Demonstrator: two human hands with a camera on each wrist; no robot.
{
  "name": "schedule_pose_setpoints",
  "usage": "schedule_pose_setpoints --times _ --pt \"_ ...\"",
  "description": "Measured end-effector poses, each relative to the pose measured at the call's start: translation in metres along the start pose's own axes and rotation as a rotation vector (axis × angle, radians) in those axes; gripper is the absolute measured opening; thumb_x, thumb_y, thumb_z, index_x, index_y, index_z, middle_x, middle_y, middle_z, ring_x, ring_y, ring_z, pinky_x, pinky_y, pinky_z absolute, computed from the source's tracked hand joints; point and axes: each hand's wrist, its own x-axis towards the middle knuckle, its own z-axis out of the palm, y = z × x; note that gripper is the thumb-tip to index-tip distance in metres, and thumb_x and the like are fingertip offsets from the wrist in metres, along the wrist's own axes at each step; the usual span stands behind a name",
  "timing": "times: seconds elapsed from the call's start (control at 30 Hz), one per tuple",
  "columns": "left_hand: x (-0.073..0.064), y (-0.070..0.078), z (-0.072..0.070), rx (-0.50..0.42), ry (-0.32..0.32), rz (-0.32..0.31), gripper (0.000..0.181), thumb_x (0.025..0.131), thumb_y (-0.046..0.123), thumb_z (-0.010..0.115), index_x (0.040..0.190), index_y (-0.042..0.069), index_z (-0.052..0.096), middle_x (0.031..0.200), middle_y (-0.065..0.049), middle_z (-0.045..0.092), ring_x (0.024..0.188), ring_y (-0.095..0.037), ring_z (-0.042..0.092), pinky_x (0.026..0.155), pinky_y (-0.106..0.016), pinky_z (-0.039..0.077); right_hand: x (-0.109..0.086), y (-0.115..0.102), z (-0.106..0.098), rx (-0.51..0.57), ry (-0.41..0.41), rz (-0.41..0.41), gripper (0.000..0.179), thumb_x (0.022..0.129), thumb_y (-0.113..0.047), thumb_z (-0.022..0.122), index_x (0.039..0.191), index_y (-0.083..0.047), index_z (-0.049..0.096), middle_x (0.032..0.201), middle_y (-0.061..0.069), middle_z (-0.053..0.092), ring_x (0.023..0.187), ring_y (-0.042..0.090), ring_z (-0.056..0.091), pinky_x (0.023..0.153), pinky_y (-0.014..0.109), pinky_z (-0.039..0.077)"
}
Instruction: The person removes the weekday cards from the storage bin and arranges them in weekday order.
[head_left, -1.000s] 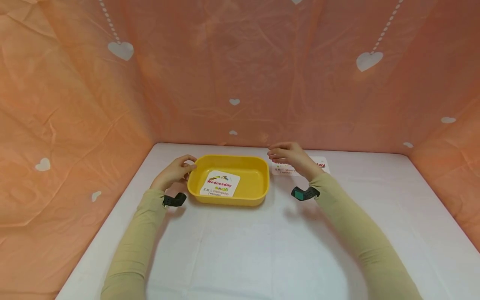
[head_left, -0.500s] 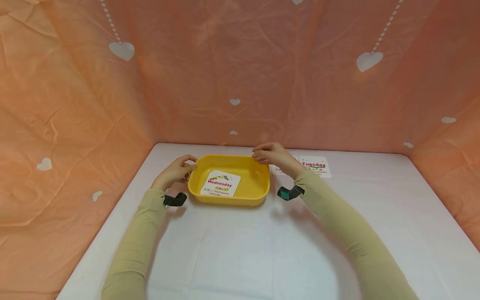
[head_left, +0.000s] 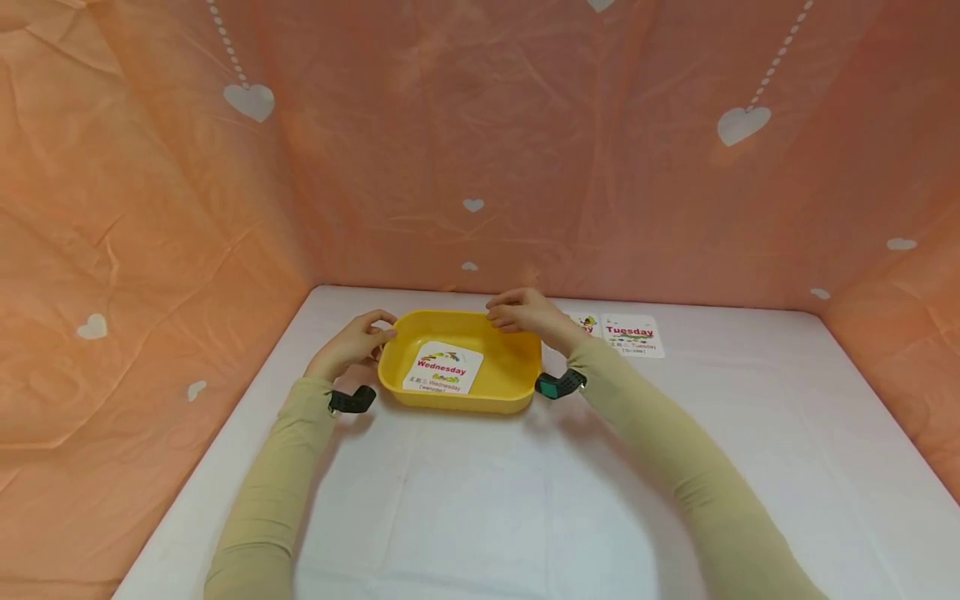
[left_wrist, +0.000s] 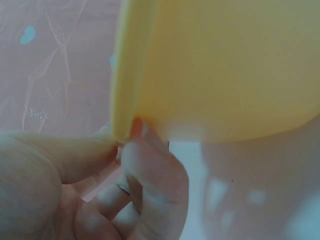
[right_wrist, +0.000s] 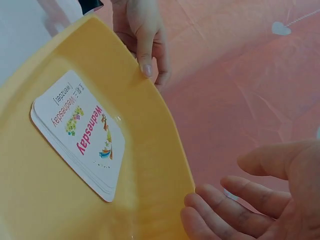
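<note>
A yellow plastic tray [head_left: 461, 403] stands on the table, holding a small stack of cards [right_wrist: 80, 132] topped by a Wednesday card [head_left: 442, 367]. At the tray's left end, my left hand [head_left: 347, 346] pinches the rim between thumb and fingers, as the left wrist view shows with the tray wall [left_wrist: 225, 70] close up. My right hand [head_left: 534, 318] hovers at the far right rim with nothing in it; its fingers [right_wrist: 215, 220] are loosely extended beside the rim in the right wrist view. Whether they touch the rim, I cannot tell.
Right of the tray a Tuesday card [head_left: 632, 336] lies face up on the white tablecloth [head_left: 465, 500]. Beside it another card [head_left: 587, 324] is partly hidden behind my right hand. An orange-pink curtain with white hearts [head_left: 472, 205] closes off the back and sides.
My right hand has moved left, from above the cards on the table to the tray's far right rim, uncovering the Tuesday card. My left hand and the tray stay in place.
</note>
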Motion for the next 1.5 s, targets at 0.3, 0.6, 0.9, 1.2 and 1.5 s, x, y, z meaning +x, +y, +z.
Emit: schedule_pose_setpoints --times 0.3,0.6,0.9,1.2,1.5 --pt "-0.015 0.018 0.002 -0.013 -0.027 0.004 0.036 0.102 0.014 0.047 0.133 -0.003 0.041 0.081 -0.015 0.054 0.063 -0.021 0.05 0.063 -0.036 0.05 0.01 0.0 0.015 -0.017 -0.011 0.027 0.035 0.097 -0.012 0.056 0.127 0.006 0.055 0.124 0.022 0.058 0.115 0.038 0.054 0.096 0.042 0.044" --pt "-0.002 0.001 0.0 -0.012 -0.01 0.002 0.036 0.102 0.019 0.048 0.133 0.002 0.042 0.081 -0.012 0.054 0.063 -0.019 0.049 0.06 -0.033 0.048 0.019 0.003 0.026 -0.043 -0.045 0.049 0.037 0.098 -0.014 0.054 0.128 0.009 0.054 0.125 0.024 0.056 0.114 0.038 0.055 0.096 0.043 0.043" --pt "-0.002 0.0 0.0 -0.003 0.004 0.004 0.034 0.101 0.02 0.049 0.131 0.003 0.044 0.084 -0.012 0.055 0.064 -0.019 0.05 0.06 -0.03 0.049 0.025 0.003 0.033 -0.054 -0.059 0.1 0.035 0.097 -0.011 0.054 0.126 0.01 0.055 0.122 0.027 0.058 0.112 0.038 0.055 0.095 0.042 0.044" --pt "-0.002 0.001 0.001 -0.001 0.002 0.003 0.034 0.102 0.019 0.049 0.131 0.003 0.044 0.082 -0.015 0.054 0.063 -0.019 0.049 0.059 -0.029 0.048 0.027 0.008 0.037 -0.114 -0.09 0.131 0.031 0.093 -0.008 0.057 0.118 0.011 0.06 0.11 0.028 0.061 0.098 0.036 0.056 0.094 0.045 0.044" --pt "-0.002 0.0 0.001 -0.004 0.0 0.002 0.035 0.101 0.019 0.049 0.132 0.002 0.044 0.083 -0.016 0.053 0.062 -0.018 0.049 0.059 -0.029 0.048 0.03 0.014 0.038 -0.18 -0.144 0.165 0.03 0.093 -0.016 0.059 0.109 0.01 0.062 0.086 0.012 0.057 0.085 0.027 0.054 0.092 0.043 0.045"
